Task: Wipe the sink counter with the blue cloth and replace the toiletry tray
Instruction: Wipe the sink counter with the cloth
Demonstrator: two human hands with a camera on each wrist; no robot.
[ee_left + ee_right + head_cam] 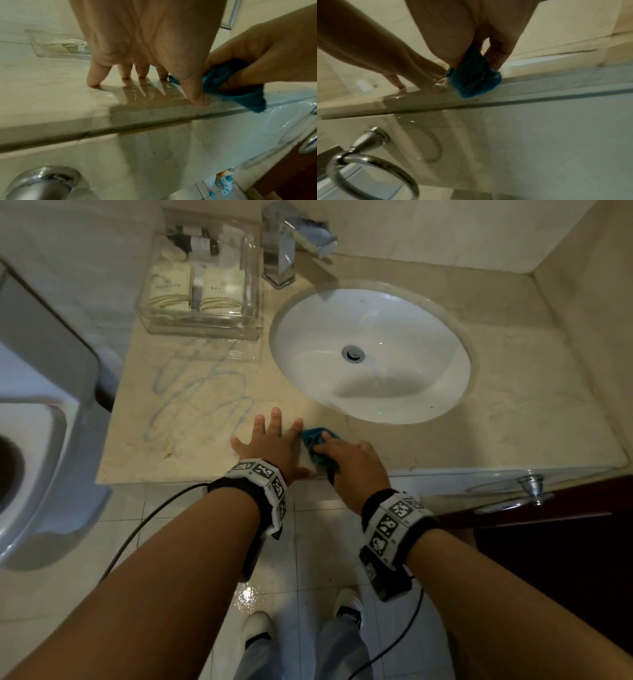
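The blue cloth (317, 448) is bunched at the counter's front edge, just below the sink basin (370, 354). My right hand (346, 455) grips the cloth (474, 79), fingers curled round it; a corner hangs over the edge (254, 101). My left hand (270, 440) lies flat beside it, fingers spread and straight, fingertips (93, 84) pressing the marble counter (178, 440). The clear toiletry tray (202, 282) with packets stands at the back left, beside the faucet (291, 241). Blue scribble marks (202, 395) run across the counter between tray and hands.
A toilet (37, 419) stands left of the counter. A chrome towel ring (527, 491) hangs on the counter's front at the right; a dark wooden door (555, 542) lies below it. Walls close the counter at back and right. A bottle (223, 181) stands on the floor.
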